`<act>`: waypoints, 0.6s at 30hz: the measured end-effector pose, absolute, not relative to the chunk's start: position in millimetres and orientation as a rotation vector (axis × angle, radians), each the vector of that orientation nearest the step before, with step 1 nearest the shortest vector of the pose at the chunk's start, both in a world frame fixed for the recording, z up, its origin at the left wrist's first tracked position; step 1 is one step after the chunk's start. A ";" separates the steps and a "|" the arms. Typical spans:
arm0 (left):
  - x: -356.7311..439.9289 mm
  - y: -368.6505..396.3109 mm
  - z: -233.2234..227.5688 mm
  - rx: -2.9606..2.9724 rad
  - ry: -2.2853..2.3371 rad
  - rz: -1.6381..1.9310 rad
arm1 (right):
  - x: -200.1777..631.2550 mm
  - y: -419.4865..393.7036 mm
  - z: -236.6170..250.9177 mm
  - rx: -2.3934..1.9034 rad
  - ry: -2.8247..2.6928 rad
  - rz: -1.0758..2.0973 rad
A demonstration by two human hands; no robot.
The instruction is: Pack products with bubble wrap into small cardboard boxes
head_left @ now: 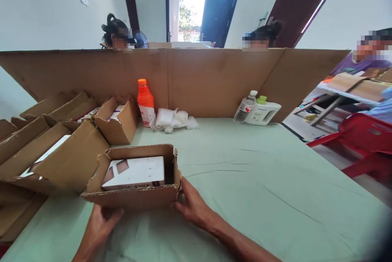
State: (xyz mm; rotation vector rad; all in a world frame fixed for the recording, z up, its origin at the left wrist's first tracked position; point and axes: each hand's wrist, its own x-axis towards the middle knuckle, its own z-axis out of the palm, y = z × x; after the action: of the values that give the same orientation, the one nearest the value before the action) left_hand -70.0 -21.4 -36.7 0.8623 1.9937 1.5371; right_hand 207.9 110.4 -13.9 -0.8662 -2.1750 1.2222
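- My two bare hands are at the near edge of an open cardboard box (131, 198), which sits in front of me, left of centre, above or on a table (245, 200) covered in pale green; I cannot tell if its base touches the cloth.
- My left hand (102, 225) is below the box's near left side, thumb spread apart from the fingers. The fingertips are hidden under the cardboard, so I cannot tell how firmly they hold it.
- My right hand (194, 207) is partly closed around the near right corner of the box, thumb toward the near wall and fingers against the end wall.
- Inside the box lies a white carton (137, 172) with brown patches and dark lettering, leaving a gap at the right end.
- To my left stand more open cardboard boxes (78, 152), crowded together, some with packets inside.
- Beyond, a cardboard screen (214, 82) crosses the table. In front of it are an orange bottle (145, 101) touching a white plastic bundle (170, 119), and, further right, a clear bottle (246, 107) beside a white jug (265, 113) with a green cap.
- Two heads show above the screen; another person sits at far right, near a red chair (355, 139).
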 end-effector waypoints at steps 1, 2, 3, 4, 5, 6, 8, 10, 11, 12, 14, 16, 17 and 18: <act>-64.6 -6.0 -34.1 0.895 1.971 1.511 | 213.4 118.9 -13.5 -0.905 -2.141 1.205; -59.1 11.3 -30.9 0.923 1.935 1.480 | 220.0 129.2 -12.8 -0.950 -2.104 1.189; -53.1 29.8 -27.6 0.947 1.888 1.457 | 227.0 140.8 -11.8 -1.001 -2.066 1.172; -46.2 49.0 -24.3 0.971 1.835 1.447 | 233.8 153.0 -10.6 -1.054 -2.032 1.152; -38.3 67.9 -21.6 0.999 1.780 1.448 | 240.0 165.4 -9.2 -1.104 -1.999 1.135; -29.9 85.6 -19.6 1.030 1.735 1.461 | 245.6 177.3 -7.9 -1.150 -1.966 1.126; -13.4 115.2 -19.3 1.086 1.684 1.505 | 255.3 198.3 -6.0 -1.203 -1.914 1.140; -1.7 134.3 -24.9 1.106 1.682 1.545 | 265.6 215.9 -5.5 -1.174 -1.893 1.209; 1.4 139.8 -29.6 1.095 1.701 1.562 | 271.7 224.3 -5.3 -1.129 -1.903 1.261; 2.8 143.2 -35.2 1.074 1.729 1.569 | 278.3 233.5 -4.7 -1.074 -1.930 1.307; 2.5 145.0 -47.5 1.017 1.787 1.560 | 291.1 256.7 -1.5 -1.005 -1.982 1.319; 1.3 143.4 -58.9 0.975 1.812 1.571 | 297.4 288.3 4.8 -1.058 -1.974 1.200; 1.3 142.2 -63.9 0.965 1.809 1.589 | 295.8 306.9 8.8 -1.109 -1.952 1.110; 1.6 141.1 -68.4 0.961 1.805 1.612 | 290.1 326.5 12.9 -1.153 -1.931 1.020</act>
State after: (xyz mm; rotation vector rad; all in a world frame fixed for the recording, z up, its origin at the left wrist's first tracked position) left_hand 1.6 141.1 -68.4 0.9610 1.8046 1.6120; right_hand 290.1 326.5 12.9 -1.1533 -1.9305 1.0201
